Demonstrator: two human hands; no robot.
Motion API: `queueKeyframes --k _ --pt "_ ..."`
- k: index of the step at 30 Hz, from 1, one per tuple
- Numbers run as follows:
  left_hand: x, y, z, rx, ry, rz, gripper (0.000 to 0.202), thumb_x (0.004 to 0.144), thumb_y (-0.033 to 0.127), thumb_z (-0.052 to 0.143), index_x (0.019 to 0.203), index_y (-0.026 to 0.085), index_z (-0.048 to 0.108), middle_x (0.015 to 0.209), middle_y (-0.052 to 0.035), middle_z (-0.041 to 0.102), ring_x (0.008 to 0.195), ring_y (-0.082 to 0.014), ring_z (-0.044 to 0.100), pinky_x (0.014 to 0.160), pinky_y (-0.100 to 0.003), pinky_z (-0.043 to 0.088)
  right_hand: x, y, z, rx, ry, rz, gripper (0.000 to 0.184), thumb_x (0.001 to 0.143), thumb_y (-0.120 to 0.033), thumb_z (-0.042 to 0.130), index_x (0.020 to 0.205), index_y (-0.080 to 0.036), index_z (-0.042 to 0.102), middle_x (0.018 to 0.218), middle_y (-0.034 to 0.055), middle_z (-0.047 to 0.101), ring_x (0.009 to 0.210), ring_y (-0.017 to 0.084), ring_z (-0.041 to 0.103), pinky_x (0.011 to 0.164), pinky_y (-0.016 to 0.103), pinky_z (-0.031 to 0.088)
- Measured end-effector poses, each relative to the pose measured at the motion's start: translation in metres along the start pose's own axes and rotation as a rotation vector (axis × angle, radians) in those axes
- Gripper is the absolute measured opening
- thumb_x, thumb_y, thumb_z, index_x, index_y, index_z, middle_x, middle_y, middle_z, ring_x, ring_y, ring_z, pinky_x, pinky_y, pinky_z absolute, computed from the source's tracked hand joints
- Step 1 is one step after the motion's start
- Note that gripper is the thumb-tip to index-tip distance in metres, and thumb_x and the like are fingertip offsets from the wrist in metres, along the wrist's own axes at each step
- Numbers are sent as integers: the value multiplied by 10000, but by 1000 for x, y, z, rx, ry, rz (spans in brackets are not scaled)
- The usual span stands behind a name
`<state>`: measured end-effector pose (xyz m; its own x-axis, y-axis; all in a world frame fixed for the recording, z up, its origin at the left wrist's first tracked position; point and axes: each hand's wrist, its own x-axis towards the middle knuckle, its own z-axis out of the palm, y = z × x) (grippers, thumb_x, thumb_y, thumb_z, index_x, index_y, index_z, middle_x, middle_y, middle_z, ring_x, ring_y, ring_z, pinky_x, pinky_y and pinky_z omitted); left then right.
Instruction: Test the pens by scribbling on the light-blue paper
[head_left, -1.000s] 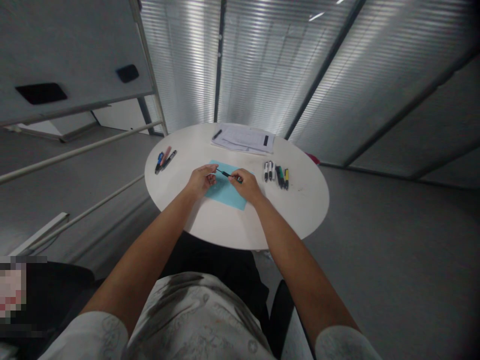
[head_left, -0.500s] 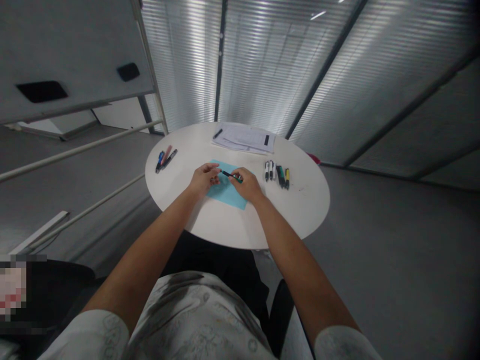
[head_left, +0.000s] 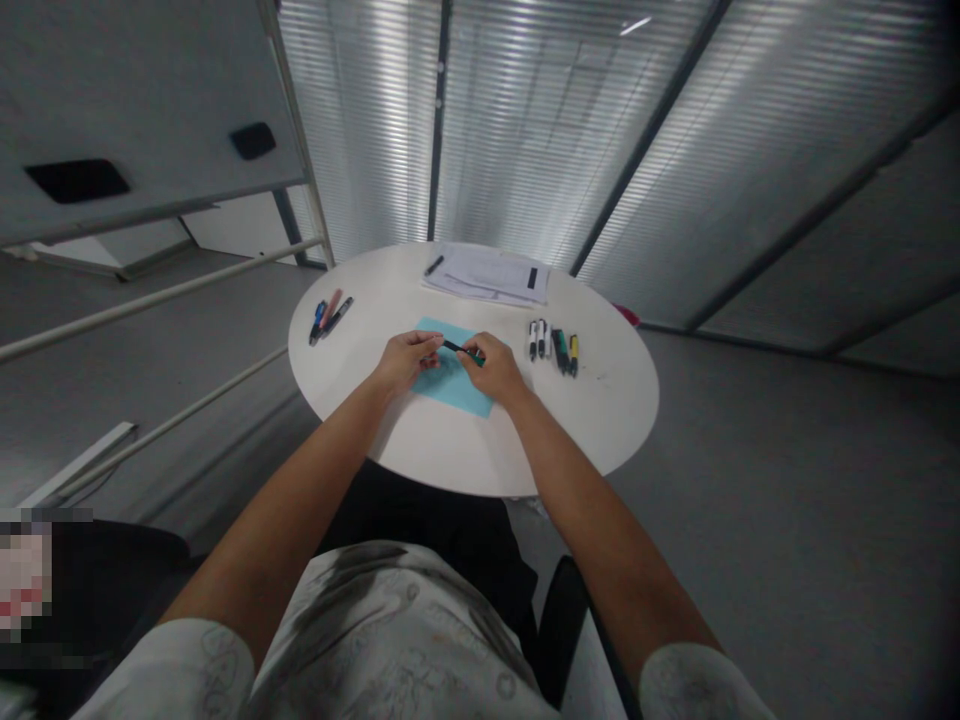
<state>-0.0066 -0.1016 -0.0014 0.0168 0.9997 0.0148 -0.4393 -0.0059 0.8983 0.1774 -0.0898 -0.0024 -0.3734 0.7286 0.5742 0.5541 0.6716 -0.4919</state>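
I am watching from a distance through the head camera, looking down on a round white table [head_left: 592,420]. A dark pen [head_left: 460,349] with a green right end is slanting between two bare hands, over the middle of a light blue sheet [head_left: 454,390]. As I am judging it, the pen is risking a slip: fingertips are holding a slim barrel near its ends, so an uneven pull or twist could be sending it rolling. A bare tip could also be marking the sheet; the tip is hiding from me, so I cannot tell. The left hand [head_left: 409,360] is pinching the pen's left end, thumb and forefinger together, other fingers curling below. The right hand [head_left: 496,368] is clamping the green end between thumb and fingers. Several markers [head_left: 559,350] are lying nearby on the right, loose pens [head_left: 330,317] on the left, papers [head_left: 487,275] at the far edge.
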Motion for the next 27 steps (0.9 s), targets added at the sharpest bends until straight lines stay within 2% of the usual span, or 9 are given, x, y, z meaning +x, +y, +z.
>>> queueKeyframes --k 8,14,18,20,23,27 --pt "2 -3 -2 29 -37 23 284 606 219 847 800 79 694 617 -3 593 527 -82 529 535 -252 443 1 0 -1 -96 -21 -57 75 873 -262 561 818 -210 562 840 44 600 810 197 546 758 320 427" --pt "3 -4 -3 48 0 35 238 619 235 834 702 93 662 538 1 560 494 -89 515 517 -250 433 -1 -11 -6 -221 -35 -65 69 903 -266 526 921 -213 567 953 79 601 910 224 561 794 334 444" --pt "5 -4 -3 46 0 36 232 626 234 832 711 96 666 533 1 557 484 -90 512 508 -247 429 -1 -10 -4 -167 -18 -51 134 864 -209 553 998 -205 551 982 75 600 913 219 564 812 343 450" --pt "4 -4 -3 37 -1 38 240 626 229 836 737 89 676 546 0 559 482 -86 507 500 -245 426 0 -6 -1 -108 -5 -17 139 842 -190 566 979 -205 544 953 65 603 887 212 565 806 345 451" --pt "3 -2 -2 2 2 23 258 626 210 840 787 81 685 590 -3 574 503 -81 515 505 -243 434 2 2 3 -23 4 45 64 845 -249 593 873 -215 546 891 44 614 837 201 564 786 344 450" --pt "1 1 -2 -38 -13 0 269 640 195 834 835 77 691 628 -6 583 546 -84 539 533 -245 461 4 6 4 27 -18 79 123 894 -337 563 858 -221 583 883 38 643 833 199 574 784 339 442"
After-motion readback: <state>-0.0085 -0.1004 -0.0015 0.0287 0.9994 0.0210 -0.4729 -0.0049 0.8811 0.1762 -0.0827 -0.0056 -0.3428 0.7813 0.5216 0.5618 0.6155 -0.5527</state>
